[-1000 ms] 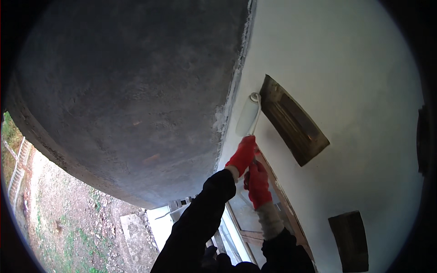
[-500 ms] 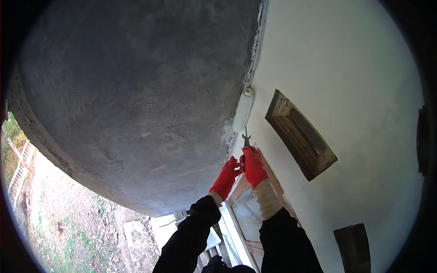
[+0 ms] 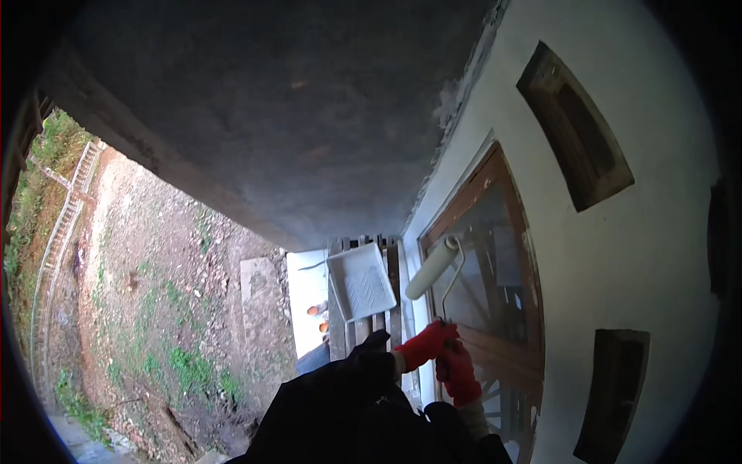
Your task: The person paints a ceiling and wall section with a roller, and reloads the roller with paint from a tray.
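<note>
A paint roller point(image 3: 433, 267) with a white sleeve and a bent wire frame stands tilted up in front of the wood-framed window. My left hand point(image 3: 424, 346), in a red glove, is closed round its handle just below the wire. Close beneath it my right hand point(image 3: 457, 373), gloved in red too, grips the same handle, most of which the gloves hide. To the left of the roller lies a pale paint tray point(image 3: 359, 284) with a ribbed floor, apart from both hands.
The brown window frame point(image 3: 533, 298) is set in a white wall point(image 3: 657, 255) with deep slotted openings point(image 3: 576, 127). A dark grey concrete overhang point(image 3: 270, 116) spans above. Wooden planks point(image 3: 393, 267) lie under the tray. Far below on the left are stony ground and a railing point(image 3: 58, 240).
Both hands have brought the roller down from the joint of wall and overhang to before the window. My view has tilted lower, and the whole tray now shows.
</note>
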The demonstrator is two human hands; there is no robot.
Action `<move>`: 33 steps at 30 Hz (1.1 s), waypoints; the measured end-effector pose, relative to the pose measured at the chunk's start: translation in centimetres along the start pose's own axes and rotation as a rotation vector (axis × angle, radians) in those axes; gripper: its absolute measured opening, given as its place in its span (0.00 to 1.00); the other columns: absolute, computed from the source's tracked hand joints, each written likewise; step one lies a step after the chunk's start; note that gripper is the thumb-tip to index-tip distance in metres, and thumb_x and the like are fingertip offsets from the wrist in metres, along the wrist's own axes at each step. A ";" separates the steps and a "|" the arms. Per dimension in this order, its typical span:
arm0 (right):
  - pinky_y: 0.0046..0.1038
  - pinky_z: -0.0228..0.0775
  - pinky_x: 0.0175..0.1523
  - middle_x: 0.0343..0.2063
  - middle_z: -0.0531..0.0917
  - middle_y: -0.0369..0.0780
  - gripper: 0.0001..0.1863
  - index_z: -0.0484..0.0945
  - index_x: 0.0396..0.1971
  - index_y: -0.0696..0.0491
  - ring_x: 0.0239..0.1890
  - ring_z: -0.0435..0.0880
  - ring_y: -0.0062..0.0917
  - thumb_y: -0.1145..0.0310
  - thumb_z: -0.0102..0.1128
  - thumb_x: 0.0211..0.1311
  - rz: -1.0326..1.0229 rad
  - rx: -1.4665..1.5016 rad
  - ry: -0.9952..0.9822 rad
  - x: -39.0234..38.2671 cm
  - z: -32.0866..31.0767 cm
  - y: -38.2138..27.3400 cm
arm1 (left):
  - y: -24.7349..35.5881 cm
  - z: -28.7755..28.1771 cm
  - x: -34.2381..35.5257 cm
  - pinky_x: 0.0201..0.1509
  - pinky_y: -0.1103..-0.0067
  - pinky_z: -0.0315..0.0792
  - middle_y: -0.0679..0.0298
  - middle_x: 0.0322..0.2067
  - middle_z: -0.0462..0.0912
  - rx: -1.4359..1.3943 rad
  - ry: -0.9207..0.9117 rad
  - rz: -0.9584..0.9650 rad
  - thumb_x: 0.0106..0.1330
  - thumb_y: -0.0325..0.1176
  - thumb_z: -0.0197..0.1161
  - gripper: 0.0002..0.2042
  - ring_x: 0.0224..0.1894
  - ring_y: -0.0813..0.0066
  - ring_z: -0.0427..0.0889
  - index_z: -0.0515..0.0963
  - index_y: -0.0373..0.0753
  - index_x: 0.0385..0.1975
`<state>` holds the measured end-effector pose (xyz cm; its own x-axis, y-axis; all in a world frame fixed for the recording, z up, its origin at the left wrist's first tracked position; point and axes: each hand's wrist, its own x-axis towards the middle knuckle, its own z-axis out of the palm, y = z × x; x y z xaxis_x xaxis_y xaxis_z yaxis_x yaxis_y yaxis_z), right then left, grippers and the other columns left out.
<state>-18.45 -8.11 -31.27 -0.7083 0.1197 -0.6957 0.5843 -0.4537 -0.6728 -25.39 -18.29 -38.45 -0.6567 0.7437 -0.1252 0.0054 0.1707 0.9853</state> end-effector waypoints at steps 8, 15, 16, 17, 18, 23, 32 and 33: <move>0.22 0.59 0.14 0.15 0.71 0.31 0.12 0.72 0.39 0.50 0.11 0.69 0.16 0.67 0.60 0.55 0.014 -0.266 0.082 -5.9 -4.5 6.3 | -2.9 9.3 -5.1 0.40 0.74 0.71 0.59 0.33 0.78 -0.535 -0.001 -0.283 0.62 0.42 0.59 0.17 0.37 0.72 0.77 0.73 0.31 0.38; 0.21 0.58 0.13 0.13 0.70 0.33 0.12 0.71 0.35 0.53 0.09 0.68 0.17 0.64 0.59 0.55 0.077 -0.320 0.130 -5.8 -4.7 7.3 | -1.1 9.8 -5.3 0.41 0.75 0.72 0.58 0.32 0.79 -0.327 0.105 -0.513 0.63 0.43 0.59 0.17 0.36 0.74 0.76 0.73 0.32 0.39; 0.21 0.58 0.13 0.13 0.70 0.33 0.12 0.71 0.35 0.53 0.09 0.68 0.17 0.64 0.59 0.55 0.083 -0.320 0.129 -5.8 -4.8 7.7 | -1.7 9.7 -5.8 0.41 0.75 0.72 0.58 0.32 0.79 -0.330 0.105 -0.518 0.63 0.43 0.59 0.17 0.36 0.74 0.76 0.73 0.32 0.39; 0.22 0.58 0.13 0.12 0.70 0.33 0.11 0.71 0.34 0.53 0.09 0.68 0.17 0.66 0.58 0.54 0.097 -0.285 0.130 -5.9 -4.7 8.1 | -2.5 9.5 -6.6 0.42 0.75 0.72 0.59 0.35 0.78 -0.487 0.109 -0.485 0.63 0.43 0.59 0.18 0.38 0.74 0.76 0.73 0.33 0.41; 0.22 0.59 0.13 0.11 0.69 0.32 0.10 0.70 0.32 0.54 0.09 0.67 0.18 0.67 0.58 0.53 0.110 -0.256 0.123 -5.8 -4.5 8.5 | -3.9 9.2 -7.2 0.43 0.76 0.72 0.59 0.38 0.78 -0.645 0.123 -0.445 0.63 0.44 0.59 0.19 0.40 0.74 0.75 0.73 0.33 0.42; 0.23 0.60 0.13 0.11 0.69 0.32 0.07 0.71 0.30 0.52 0.09 0.67 0.19 0.68 0.58 0.54 0.218 -0.258 0.190 -5.9 -6.1 12.4 | -20.0 7.5 -11.4 0.34 0.75 0.71 0.67 0.32 0.77 -0.428 0.435 -0.071 0.64 0.46 0.57 0.17 0.32 0.75 0.75 0.74 0.41 0.43; 0.26 0.63 0.24 0.14 0.73 0.34 0.08 0.74 0.28 0.51 0.18 0.72 0.20 0.64 0.61 0.52 -0.031 -0.429 0.386 2.4 -17.1 28.3 | -34.8 -1.6 -14.6 0.43 0.68 0.70 0.49 0.30 0.80 -0.023 0.716 -0.917 0.63 0.47 0.53 0.20 0.40 0.57 0.79 0.78 0.32 0.34; 0.26 0.64 0.24 0.14 0.72 0.33 0.08 0.74 0.28 0.51 0.18 0.73 0.20 0.64 0.61 0.53 0.147 -0.194 0.280 4.9 -18.9 29.3 | -36.4 -2.0 -14.1 0.46 0.67 0.69 0.48 0.32 0.80 -0.065 0.752 -0.963 0.63 0.48 0.52 0.21 0.42 0.54 0.78 0.78 0.32 0.35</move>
<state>2.69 -4.16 -59.13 -0.4909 0.3150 -0.8123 0.7549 -0.3117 -0.5771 -17.83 -36.27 -72.28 -0.6442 -0.2311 -0.7291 -0.7467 0.3965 0.5341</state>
